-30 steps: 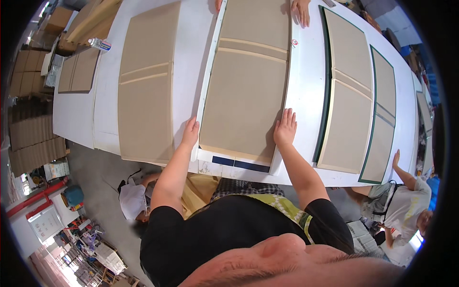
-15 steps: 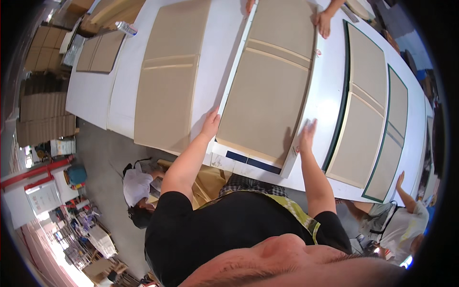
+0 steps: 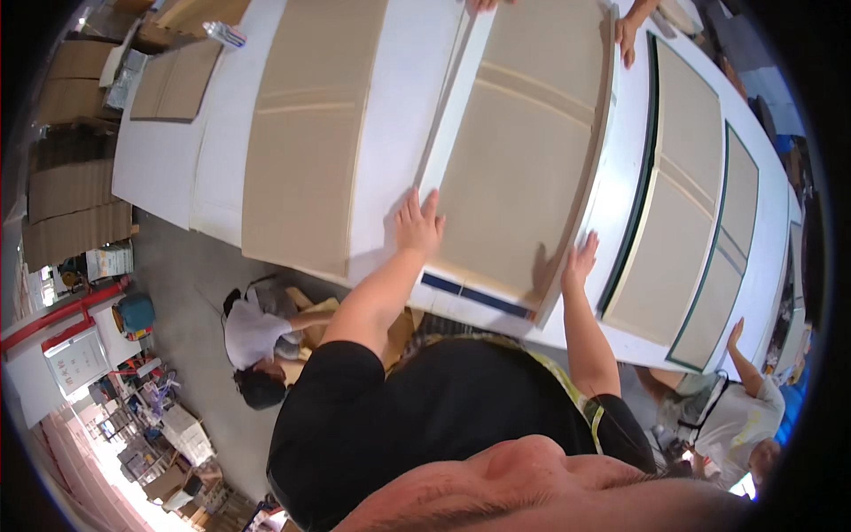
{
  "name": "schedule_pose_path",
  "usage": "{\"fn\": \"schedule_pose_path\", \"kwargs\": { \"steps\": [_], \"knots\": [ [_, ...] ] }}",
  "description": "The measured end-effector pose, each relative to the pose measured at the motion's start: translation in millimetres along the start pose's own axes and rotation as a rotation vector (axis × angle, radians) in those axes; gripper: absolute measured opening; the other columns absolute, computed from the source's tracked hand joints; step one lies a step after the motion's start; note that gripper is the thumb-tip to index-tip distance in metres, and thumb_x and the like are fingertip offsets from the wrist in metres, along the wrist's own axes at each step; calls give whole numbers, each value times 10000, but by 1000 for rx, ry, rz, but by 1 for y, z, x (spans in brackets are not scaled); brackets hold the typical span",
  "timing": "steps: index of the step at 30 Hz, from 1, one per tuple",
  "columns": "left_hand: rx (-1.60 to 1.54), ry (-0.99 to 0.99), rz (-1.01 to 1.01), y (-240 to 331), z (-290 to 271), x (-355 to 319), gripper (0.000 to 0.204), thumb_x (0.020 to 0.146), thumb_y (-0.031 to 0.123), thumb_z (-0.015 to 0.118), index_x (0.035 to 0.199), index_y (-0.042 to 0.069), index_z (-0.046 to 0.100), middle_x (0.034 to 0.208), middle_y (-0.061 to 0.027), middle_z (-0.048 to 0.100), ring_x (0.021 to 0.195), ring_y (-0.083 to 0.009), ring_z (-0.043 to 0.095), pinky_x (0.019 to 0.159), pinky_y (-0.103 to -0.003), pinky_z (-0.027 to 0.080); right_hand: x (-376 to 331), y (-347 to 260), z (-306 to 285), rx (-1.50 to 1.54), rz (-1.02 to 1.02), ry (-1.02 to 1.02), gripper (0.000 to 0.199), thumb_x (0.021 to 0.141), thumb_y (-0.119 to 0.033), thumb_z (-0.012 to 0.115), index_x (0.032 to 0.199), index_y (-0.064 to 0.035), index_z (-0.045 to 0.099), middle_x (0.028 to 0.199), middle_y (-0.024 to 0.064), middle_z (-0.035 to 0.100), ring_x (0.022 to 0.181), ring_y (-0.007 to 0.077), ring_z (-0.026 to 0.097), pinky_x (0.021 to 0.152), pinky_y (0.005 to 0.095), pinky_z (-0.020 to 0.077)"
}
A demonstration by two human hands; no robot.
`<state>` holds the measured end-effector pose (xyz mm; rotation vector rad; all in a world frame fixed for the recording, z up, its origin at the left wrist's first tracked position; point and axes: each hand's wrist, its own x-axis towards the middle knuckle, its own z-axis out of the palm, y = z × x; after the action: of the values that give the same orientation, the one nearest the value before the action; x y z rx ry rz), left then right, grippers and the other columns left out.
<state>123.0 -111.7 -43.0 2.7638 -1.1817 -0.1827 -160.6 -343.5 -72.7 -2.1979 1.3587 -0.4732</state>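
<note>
A long grey-brown board panel (image 3: 523,168) with paler cross bands lies before me, with white strips along its long sides. My left hand (image 3: 420,223) is spread flat over the near end of the left white strip (image 3: 450,133), fingers pointing away from me. At the near right corner my right hand (image 3: 580,259) touches the right white strip (image 3: 597,182) with its fingers extended. Another person's hand (image 3: 626,40) is at the far right edge of the panel, and a second hand (image 3: 483,4) shows at its far left corner. Dark blue strips (image 3: 479,294) show along the near end.
To the left lies a similar board (image 3: 306,168); farther left are a small folded board (image 3: 177,82) and a can-like container (image 3: 224,34). Green-edged panels (image 3: 683,168) lie on the right of the white table (image 3: 160,168). People are bent near both sides below the table.
My left hand has shifted right and inward, from the outer edge onto the strip. The left strip now looks wider over the panel. The far hands and the panel have moved slightly right.
</note>
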Motion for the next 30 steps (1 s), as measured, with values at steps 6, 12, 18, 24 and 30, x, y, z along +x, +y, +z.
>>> {"fn": "schedule_pose_path", "kwargs": {
  "steps": [6,12,18,24,30],
  "knots": [
    [-204,59,-12,-8,-3,-4,606,871,347,507,1409,188,278,1419,-212,252,1274,-399,278,1017,-518,241,-70,-115,-17,-105,-684,-593,473,683,-331,726,1083,-157,543,1089,65,519,1057,266,473,865,414,361],
    [-565,249,-98,-53,-38,-56,517,886,245,486,1355,76,350,1399,-188,301,1288,-366,271,1046,-496,207,-94,-91,16,-116,-625,-426,199,728,-271,669,874,-180,570,919,-13,544,912,212,516,743,369,389],
    [-444,81,64,-76,-72,-99,600,783,185,636,1307,35,387,1338,-183,370,1214,-362,374,1021,-434,311,-85,-99,17,-212,-769,-399,114,755,-214,648,823,-162,573,891,-2,560,871,203,534,745,363,385],
    [-287,-71,279,-76,-85,-75,831,630,194,784,1337,101,359,1381,-136,332,1210,-328,394,1006,-428,344,-69,-148,-52,-111,-734,-396,90,783,-181,625,823,-124,569,874,16,558,880,213,540,779,381,385],
    [-689,149,454,-55,-130,7,354,629,-22,679,965,77,632,1105,-105,601,1011,-289,570,832,-340,477,-23,-209,-172,-101,-779,-422,195,788,-206,643,963,-121,623,937,28,594,938,204,544,876,393,368]
  ]
}}
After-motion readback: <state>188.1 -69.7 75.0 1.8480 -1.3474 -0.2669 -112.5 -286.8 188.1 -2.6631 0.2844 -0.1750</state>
